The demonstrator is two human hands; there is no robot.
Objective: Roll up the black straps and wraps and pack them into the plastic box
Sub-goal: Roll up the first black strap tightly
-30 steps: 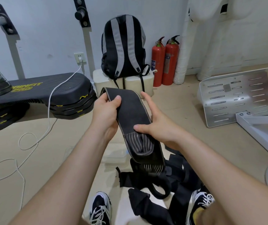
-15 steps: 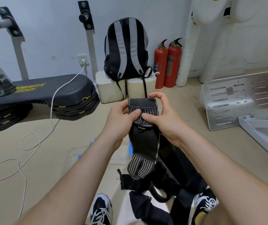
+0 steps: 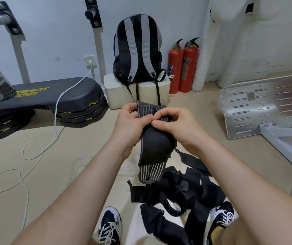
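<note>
Both my hands grip the wide black fabric wrap with grey-striped elastic ends [image 3: 155,145]. My left hand [image 3: 131,121] curls round its folded top from the left, while my right hand [image 3: 175,124] pinches the same fold between thumb and forefinger, so the striped lower end hangs just above the heap of loose black straps [image 3: 185,191]. That heap lies on the beige floor [image 3: 49,188] between my two black-and-white trainers [image 3: 109,225], and the clear plastic box [image 3: 78,165] sits just left of it, partly hidden under my left forearm.
</note>
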